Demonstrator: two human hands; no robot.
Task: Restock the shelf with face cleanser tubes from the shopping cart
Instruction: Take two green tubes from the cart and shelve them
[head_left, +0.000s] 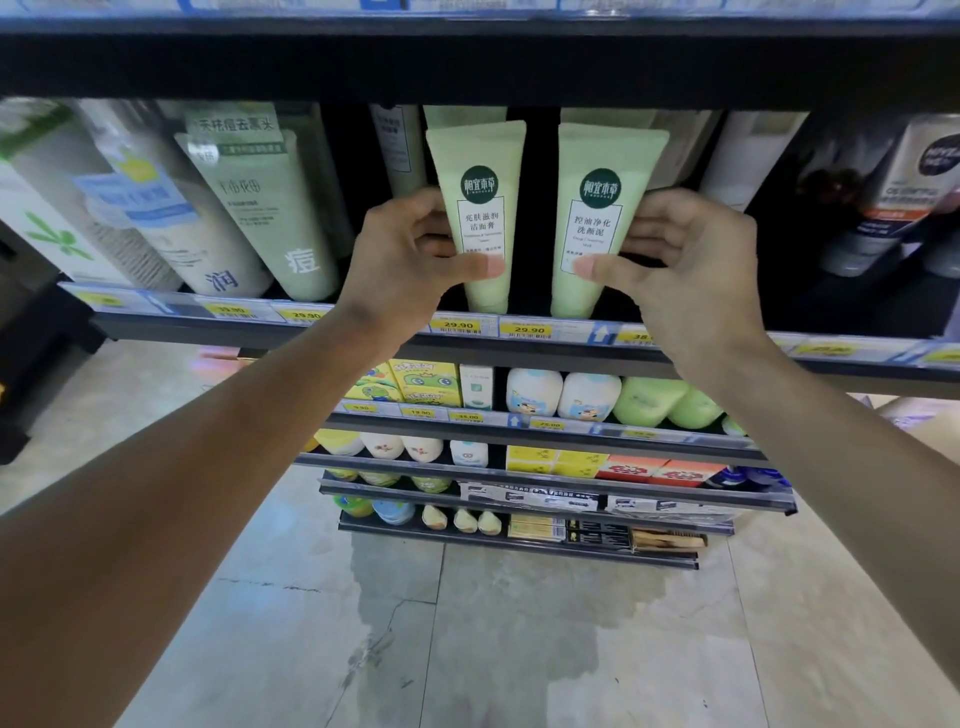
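left hand (415, 249) pinching, right hand (685, 254) pinching

The two face cleanser tubes at the shelf edge are pale green: the left tube (480, 218) and the right tube (597, 223) each carry a dark green round emblem over a white label with dark lettering. Left of the left tube stands a sage green tube (270, 218) with white characters, and beyond that a white tube (171, 218) with blue print. The shelf (519, 353) is black, its price tags (530, 329) yellow with black figures. The floor (519, 649) below the shelf is grey marbled tile.
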